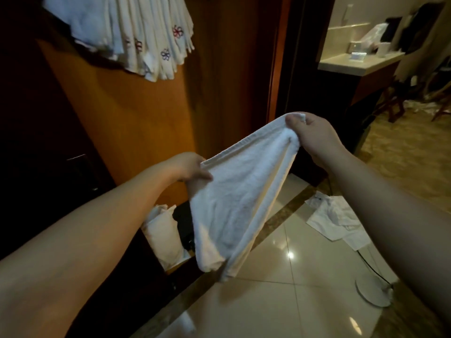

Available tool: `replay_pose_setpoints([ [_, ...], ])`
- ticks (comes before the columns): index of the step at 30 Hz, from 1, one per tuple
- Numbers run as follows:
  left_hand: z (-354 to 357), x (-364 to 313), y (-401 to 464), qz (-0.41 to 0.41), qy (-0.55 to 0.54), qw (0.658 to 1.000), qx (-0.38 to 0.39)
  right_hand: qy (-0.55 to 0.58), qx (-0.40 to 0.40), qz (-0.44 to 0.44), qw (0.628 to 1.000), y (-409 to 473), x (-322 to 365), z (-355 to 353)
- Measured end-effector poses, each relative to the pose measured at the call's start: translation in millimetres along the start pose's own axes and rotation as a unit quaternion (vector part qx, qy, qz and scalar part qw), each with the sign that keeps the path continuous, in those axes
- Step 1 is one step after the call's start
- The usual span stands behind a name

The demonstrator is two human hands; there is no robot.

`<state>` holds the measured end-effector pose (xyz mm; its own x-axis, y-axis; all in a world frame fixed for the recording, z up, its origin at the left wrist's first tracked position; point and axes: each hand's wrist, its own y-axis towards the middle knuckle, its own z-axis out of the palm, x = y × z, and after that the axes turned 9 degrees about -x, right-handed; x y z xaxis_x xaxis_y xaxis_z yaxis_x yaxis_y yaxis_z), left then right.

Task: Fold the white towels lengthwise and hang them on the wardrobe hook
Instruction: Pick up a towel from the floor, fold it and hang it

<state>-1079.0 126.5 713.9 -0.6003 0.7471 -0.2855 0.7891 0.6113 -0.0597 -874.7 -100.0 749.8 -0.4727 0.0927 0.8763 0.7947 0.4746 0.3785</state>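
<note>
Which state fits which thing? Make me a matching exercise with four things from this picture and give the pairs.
Things:
1. held towel
2. hanging towels
3. cloth pile
4. right hand

States:
A. lying on the tiled floor
B. pinching a towel corner
C. stretched between two hands
D. bunched high against the wardrobe, some with flower embroidery

Pairs: 1-C, 2-D, 3-A, 4-B

The white towel (234,203) between the hands is nubby matt terry cloth with a ribbed woven border; the wardrobe panel (136,113) beyond is smooth wood; the floor tiles (280,301) below are glossy.
</note>
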Motion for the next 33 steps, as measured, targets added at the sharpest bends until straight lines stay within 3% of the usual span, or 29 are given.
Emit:
replay_pose_setpoints([
  [10, -11, 96, -81, -0.091, 0.063, 0.992, -0.065, -0.007, -0.068, 0.043, 0.997, -40, 6, -4],
  [13, -13, 101, -102, -0.081, 0.027, 0.988, -0.13, -0.01, -0.079, 0.076, 0.994, -49, 4, -7],
  [15, -14, 102, -115, -0.107, -0.068, 0.977, -0.171, -0.002, -0.088, 0.098, 0.991, -55, 2, -12],
  [19, -10, 101, -140, -0.178, -0.375, 0.887, -0.201, 0.04, -0.067, 0.145, 0.986, -61, -2, -24],
  [22, -7, 99, -150, -0.222, -0.507, 0.808, -0.201, 0.109, -0.064, 0.189, 0.974, -62, -4, -27],
  [26, 0, 92, -155, -0.262, -0.635, 0.707, -0.17, 0.205, -0.079, 0.287, 0.933, -60, -4, -13],
  [29, 6, 78, -154, -0.301, -0.707, 0.619, -0.161, 0.274, -0.09, 0.395, 0.872, -62, -8, -2],
  [33, 15, 40, -158, -0.337, -0.72, 0.575, -0.193, 0.361, -0.077, 0.457, 0.809, -89, -3, 14],
])
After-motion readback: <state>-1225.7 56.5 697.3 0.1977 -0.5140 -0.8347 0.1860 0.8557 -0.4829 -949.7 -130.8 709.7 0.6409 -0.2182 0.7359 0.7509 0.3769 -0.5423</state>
